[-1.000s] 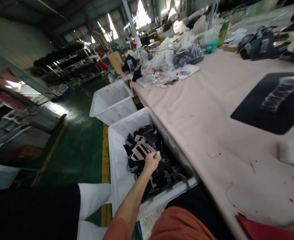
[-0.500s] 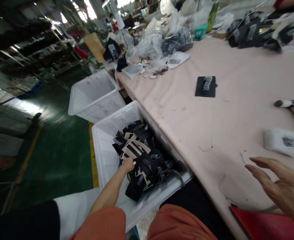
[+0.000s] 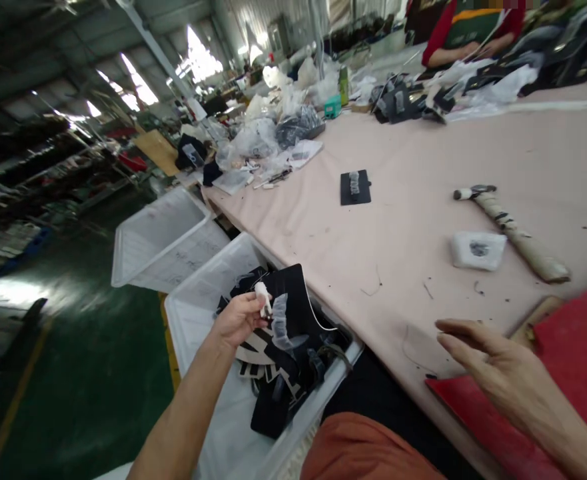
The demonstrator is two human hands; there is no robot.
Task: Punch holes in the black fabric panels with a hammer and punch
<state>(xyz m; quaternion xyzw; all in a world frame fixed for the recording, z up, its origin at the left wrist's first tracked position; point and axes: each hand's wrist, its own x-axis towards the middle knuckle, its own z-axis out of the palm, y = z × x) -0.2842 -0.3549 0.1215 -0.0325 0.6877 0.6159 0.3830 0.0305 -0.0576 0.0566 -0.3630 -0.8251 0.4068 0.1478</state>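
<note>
My left hand (image 3: 239,317) is closed at the edge of a black flat panel (image 3: 293,287), lifted and tilted above the white plastic bin (image 3: 186,320). A clear plastic-wrapped strip (image 3: 282,323) is attached to the panel's face. Something white (image 3: 262,299), perhaps a finger wrapping, shows at my fingertips. More black and beige cut pieces (image 3: 273,373) lie heaped in the bin beneath. My right hand (image 3: 493,363) hovers over the near table edge with its fingers stretched out, holding nothing. Below it is a red sheet (image 3: 568,360).
On the pink-covered table (image 3: 398,247) lie another black panel (image 3: 356,187), a white wrapped block (image 3: 478,251) and a tape-wrapped hammer (image 3: 523,240). A second white bin (image 3: 163,220) stands behind the first. Plastic bags (image 3: 258,137) crowd the far side, where another person (image 3: 473,33) sits.
My left hand has come up out of the heap with the black panel. The view has swung to the right, showing the whole hammer and the other person. My right hand remains open.
</note>
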